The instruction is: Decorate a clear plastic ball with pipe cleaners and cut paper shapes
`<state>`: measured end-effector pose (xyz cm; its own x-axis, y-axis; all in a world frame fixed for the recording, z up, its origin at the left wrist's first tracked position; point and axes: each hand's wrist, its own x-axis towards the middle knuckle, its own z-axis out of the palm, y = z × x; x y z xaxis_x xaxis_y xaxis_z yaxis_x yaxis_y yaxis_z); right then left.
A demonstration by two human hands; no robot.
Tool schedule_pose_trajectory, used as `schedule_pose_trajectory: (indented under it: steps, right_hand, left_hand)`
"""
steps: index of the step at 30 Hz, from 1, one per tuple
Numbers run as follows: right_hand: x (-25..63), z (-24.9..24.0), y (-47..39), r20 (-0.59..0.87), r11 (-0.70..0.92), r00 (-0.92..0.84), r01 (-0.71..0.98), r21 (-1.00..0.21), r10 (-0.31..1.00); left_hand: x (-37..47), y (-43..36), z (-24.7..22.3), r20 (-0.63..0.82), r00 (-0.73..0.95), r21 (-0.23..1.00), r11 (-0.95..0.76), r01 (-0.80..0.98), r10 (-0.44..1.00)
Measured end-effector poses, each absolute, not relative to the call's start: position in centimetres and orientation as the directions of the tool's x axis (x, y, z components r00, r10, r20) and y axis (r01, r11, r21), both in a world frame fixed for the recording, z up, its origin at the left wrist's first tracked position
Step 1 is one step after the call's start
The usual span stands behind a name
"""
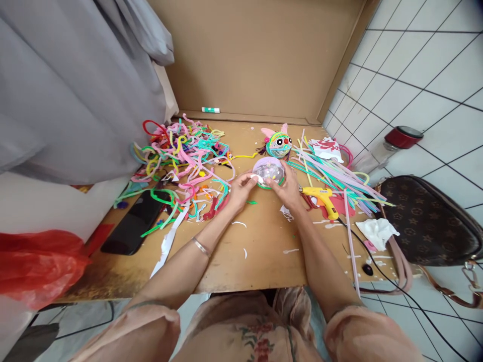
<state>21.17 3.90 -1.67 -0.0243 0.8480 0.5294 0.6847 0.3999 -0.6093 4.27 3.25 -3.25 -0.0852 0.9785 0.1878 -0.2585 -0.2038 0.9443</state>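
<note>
My right hand (287,188) is wrapped round the near right side of a clear, rounded plastic piece (269,173) with a pale purple band on top and green along its lower edge. Small light specks show on it. On its left side, my left hand (243,190) pinches a small white piece (257,178) against it. Just behind stands a colourful ball figure (279,143) with pink ears, round eyes and a red nose. To the right of my right hand lies a yellow hot glue gun (322,198).
A tangled heap of pipe cleaners (188,161) covers the left side, beside a black phone (132,223). Straight pipe cleaners (339,178) lie at right, near a crumpled tissue (377,233), a brown handbag (430,221) and a red-lidded bottle (402,138). A black cord (370,256) hangs over the edge.
</note>
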Motion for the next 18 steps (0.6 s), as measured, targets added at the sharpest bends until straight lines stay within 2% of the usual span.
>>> schedule_pose_trajectory:
  steps: [5, 10, 18]
  right_hand:
    - [21.01, -1.52, 3.42, 0.513, 0.350, 0.000, 0.731, -0.586, 0.858]
    - [20.83, -1.13, 3.04, 0.492, 0.294, 0.026, 0.775, -0.560, 0.870]
    - [21.13, -0.88, 3.17, 0.515, 0.352, -0.013, 0.746, -0.566, 0.857]
  left_hand:
    - [4.51, 2.96, -3.24, 0.107, -0.068, 0.948, -0.123, -0.293, 0.992]
    - [4.38, 3.08, -3.35, 0.158, -0.132, 0.956, -0.185, -0.229, 0.979]
    - [4.40, 3.00, -3.20, 0.199, -0.113, 0.949, -0.220, -0.224, 0.973]
